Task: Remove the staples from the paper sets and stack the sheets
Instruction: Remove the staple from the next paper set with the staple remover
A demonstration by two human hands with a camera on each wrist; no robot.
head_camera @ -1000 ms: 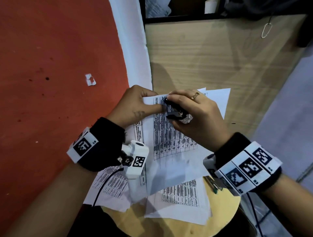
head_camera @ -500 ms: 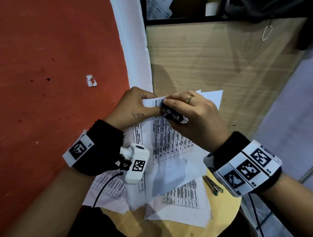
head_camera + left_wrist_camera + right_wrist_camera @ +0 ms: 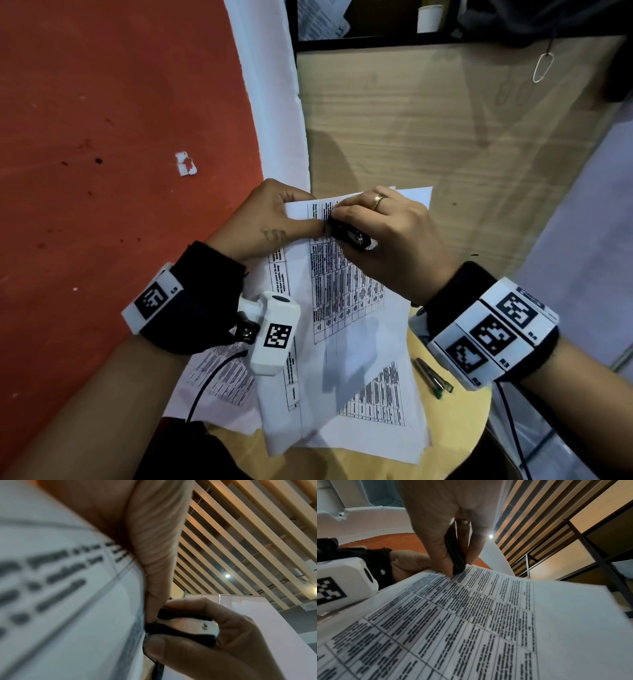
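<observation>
The left hand [image 3: 270, 219] is pinching the top corner of the printed paper set [image 3: 346, 291] while the right hand [image 3: 394, 236], at its 3 o'clock, is gripping a black staple remover [image 3: 349, 236] against that corner, over loose sheets [image 3: 373, 421] lying on the round worktop [image 3: 455, 428]

Green pen [image 3: 434, 378] on round wooden stool [image 3: 452, 428], torn paper scrap [image 3: 186, 164] on red floor [image 3: 102, 137], white cup [image 3: 429, 17] on dark shelf [image 3: 376, 41]
</observation>
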